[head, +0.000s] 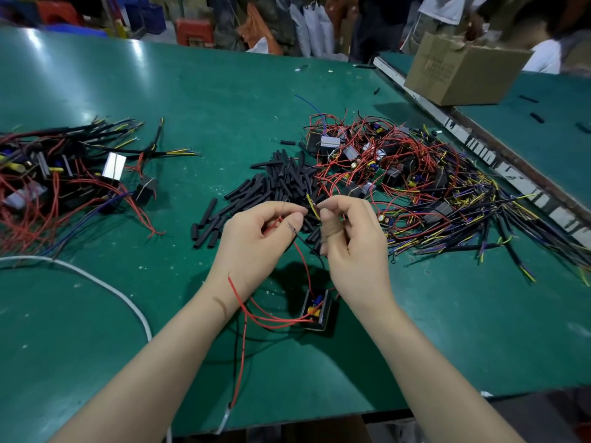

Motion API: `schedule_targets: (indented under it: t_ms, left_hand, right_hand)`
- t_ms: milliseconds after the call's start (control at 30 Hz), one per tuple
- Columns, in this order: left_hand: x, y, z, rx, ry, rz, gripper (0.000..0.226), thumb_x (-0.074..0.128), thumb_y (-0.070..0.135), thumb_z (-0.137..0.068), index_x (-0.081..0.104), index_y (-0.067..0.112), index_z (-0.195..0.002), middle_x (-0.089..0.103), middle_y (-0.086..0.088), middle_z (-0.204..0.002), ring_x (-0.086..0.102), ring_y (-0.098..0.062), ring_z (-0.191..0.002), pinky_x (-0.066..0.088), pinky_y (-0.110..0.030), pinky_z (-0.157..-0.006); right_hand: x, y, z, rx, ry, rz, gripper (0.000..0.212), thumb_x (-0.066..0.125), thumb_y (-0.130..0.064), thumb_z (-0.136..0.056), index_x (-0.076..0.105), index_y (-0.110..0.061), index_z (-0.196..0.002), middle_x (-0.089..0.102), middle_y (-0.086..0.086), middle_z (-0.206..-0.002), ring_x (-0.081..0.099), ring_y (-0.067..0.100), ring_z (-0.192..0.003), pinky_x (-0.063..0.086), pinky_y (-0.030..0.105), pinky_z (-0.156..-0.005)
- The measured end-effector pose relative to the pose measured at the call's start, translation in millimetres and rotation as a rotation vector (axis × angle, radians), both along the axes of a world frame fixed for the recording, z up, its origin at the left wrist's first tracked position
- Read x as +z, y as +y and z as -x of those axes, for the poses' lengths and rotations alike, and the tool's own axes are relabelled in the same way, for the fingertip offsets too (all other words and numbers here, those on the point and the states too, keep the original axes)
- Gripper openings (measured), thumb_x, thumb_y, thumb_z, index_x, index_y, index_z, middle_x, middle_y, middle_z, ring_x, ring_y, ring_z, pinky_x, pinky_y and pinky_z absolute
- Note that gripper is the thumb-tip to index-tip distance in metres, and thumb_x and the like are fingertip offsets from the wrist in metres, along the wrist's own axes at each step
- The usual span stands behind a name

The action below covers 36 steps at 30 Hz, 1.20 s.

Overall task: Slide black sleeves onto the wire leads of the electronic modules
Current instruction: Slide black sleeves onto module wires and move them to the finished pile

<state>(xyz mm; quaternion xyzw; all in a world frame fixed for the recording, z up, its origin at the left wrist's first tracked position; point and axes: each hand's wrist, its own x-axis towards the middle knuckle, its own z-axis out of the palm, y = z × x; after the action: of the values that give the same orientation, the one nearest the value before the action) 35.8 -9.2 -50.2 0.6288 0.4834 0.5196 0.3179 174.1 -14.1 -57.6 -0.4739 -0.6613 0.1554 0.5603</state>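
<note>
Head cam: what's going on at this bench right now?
A person is sleeving module leads by hand. The left hand pinches red and dark leads; the right hand pinches a yellow lead just above. Those leads run down to a small module hanging below the hands over the green table. Loose black sleeves lie piled just beyond the hands. An unsleeved tangle of modules sits to the right, and a pile with sleeved leads to the left.

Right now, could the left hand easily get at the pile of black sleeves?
Probably yes. The left hand sits just in front of the sleeve pile with bare table between, but its fingers are pinching a wire, so it would need to let go first.
</note>
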Motion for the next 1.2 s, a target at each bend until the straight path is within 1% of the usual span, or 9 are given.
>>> schedule_targets:
  t_ms: [100,300,533,633,767,833,967,1033,1200]
  left_hand:
    - [0.2,-2.0,-0.6,-0.024,-0.015,-0.028,0.013,0.067,0.018,-0.087,0.07,0.03,-0.083,0.039,0.013,-0.045,0.03,-0.004,-0.047,0.027,-0.014,-0.048]
    - [1.0,-1.3,-0.4,-0.002,-0.016,-0.04,0.015,0.068,0.02,-0.086,0.069,0.035,-0.084,0.031,0.01,-0.047,0.026,-0.005,-0.047,0.026,-0.017,-0.048]
    - [6.3,-0.8,-0.1,-0.047,-0.042,-0.013,0.014,0.067,0.017,-0.087,0.071,0.03,-0.086,0.034,0.012,-0.045,0.028,-0.003,-0.045,0.025,-0.012,-0.046]
    - [3.8,-0.2,-0.5,-0.014,-0.034,-0.023,0.021,0.068,0.017,-0.086,0.067,0.035,-0.077,0.039,0.014,-0.042,0.031,-0.002,-0.043,0.025,-0.009,-0.045]
    - [-2.7,1.1,-1.3,0.09,0.14,-0.07,0.02,0.066,0.02,-0.087,0.063,0.034,-0.073,0.045,0.014,-0.045,0.037,-0.002,-0.046,0.03,-0.01,-0.049]
    - [-3.2,0.0,-1.4,0.089,0.246,-0.115,0.012,0.063,0.016,-0.089,0.066,0.024,-0.08,0.051,0.02,-0.048,0.043,0.005,-0.048,0.032,-0.007,-0.053]
    - [-1.5,0.5,-1.8,0.069,0.329,-0.135,0.008,0.062,0.014,-0.089,0.067,0.012,-0.083,0.051,0.027,-0.05,0.045,0.01,-0.049,0.031,-0.005,-0.054]
    - [0.2,-0.6,-2.0,0.04,0.351,-0.137,0.008,0.061,0.013,-0.089,0.066,0.013,-0.083,0.051,0.031,-0.052,0.045,0.011,-0.049,0.031,-0.004,-0.054]
    - [2.5,-0.7,-1.0,0.034,0.362,-0.114,0.01,0.06,0.014,-0.089,0.064,0.019,-0.081,0.039,0.008,-0.046,0.042,-0.004,-0.05,0.032,-0.009,-0.054]
  right_hand:
    - [-0.9,0.8,1.2,0.033,-0.005,-0.005,0.011,0.05,-0.011,-0.095,0.06,-0.014,-0.098,0.049,-0.012,-0.09,0.055,0.018,-0.068,0.044,0.029,-0.066]
    - [-1.8,0.5,1.6,0.087,0.028,0.071,0.021,0.052,-0.02,-0.095,0.049,-0.04,-0.094,0.055,-0.014,-0.086,0.055,0.013,-0.061,0.048,0.032,-0.06]
    - [-0.2,-0.7,1.3,0.114,0.048,0.058,0.019,0.053,-0.023,-0.094,0.05,-0.042,-0.093,0.057,-0.023,-0.083,0.056,0.012,-0.06,0.05,0.037,-0.059]
    - [-2.1,0.1,0.8,0.106,-0.013,0.056,0.01,0.054,-0.021,-0.095,0.056,-0.031,-0.097,0.059,-0.013,-0.091,0.057,0.01,-0.075,0.051,0.033,-0.07]
    - [1.2,0.1,-5.2,0.042,-0.219,-0.053,0.01,0.06,-0.009,-0.092,0.066,-0.005,-0.098,0.057,0.002,-0.092,0.047,-0.003,-0.08,0.036,0.006,-0.077]
    - [3.4,-1.2,-8.1,0.03,-0.304,-0.091,0.01,0.061,-0.007,-0.092,0.068,-0.001,-0.097,0.058,0.009,-0.094,0.05,0.006,-0.084,0.041,0.013,-0.076]
    - [4.8,-1.8,-10.6,-0.026,-0.416,-0.118,0.018,0.058,-0.007,-0.092,0.069,0.003,-0.101,0.057,0.017,-0.097,0.057,0.025,-0.083,0.05,0.042,-0.07]
    - [5.4,-2.3,-10.2,-0.049,-0.459,-0.122,0.02,0.056,-0.008,-0.092,0.069,0.003,-0.102,0.056,0.018,-0.097,0.058,0.031,-0.081,0.051,0.046,-0.064]
    - [5.0,-5.0,-8.8,-0.079,-0.528,-0.125,0.02,0.055,-0.016,-0.095,0.068,-0.003,-0.103,0.057,0.013,-0.099,0.058,0.032,-0.082,0.051,0.045,-0.053]
